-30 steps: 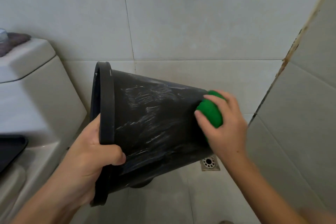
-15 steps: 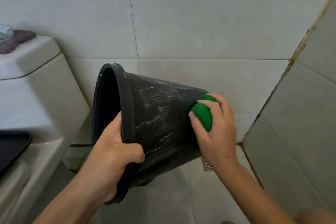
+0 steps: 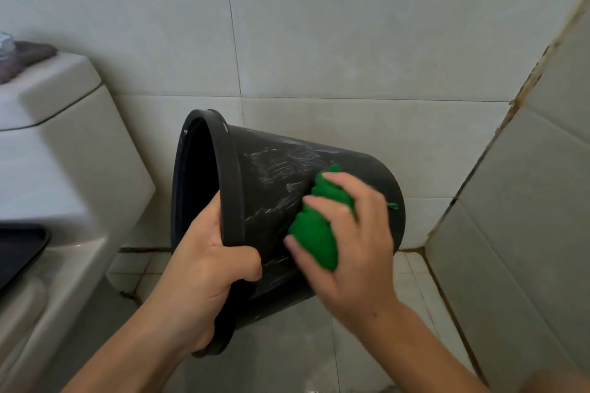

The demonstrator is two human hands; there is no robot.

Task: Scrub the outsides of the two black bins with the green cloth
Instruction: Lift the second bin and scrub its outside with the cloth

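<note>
Since a moment ago our right hand (image 3: 348, 242) has dragged the balled cloth (image 3: 316, 233) from the bin's (image 3: 274, 175) base toward its rim at nine o'clock; our left hand (image 3: 207, 268) clamps that rim. Mid-scrub: next we should rotate it to unscrubbed plastic.

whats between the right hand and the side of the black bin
The bunched green cloth: the right hand grips it and presses it against the black bin wall, shown in the head view.

bin (image 3: 281, 175) blk, wht streaks | cloth (image 3: 316, 239) grn | toilet (image 3: 79, 150) wht
</note>
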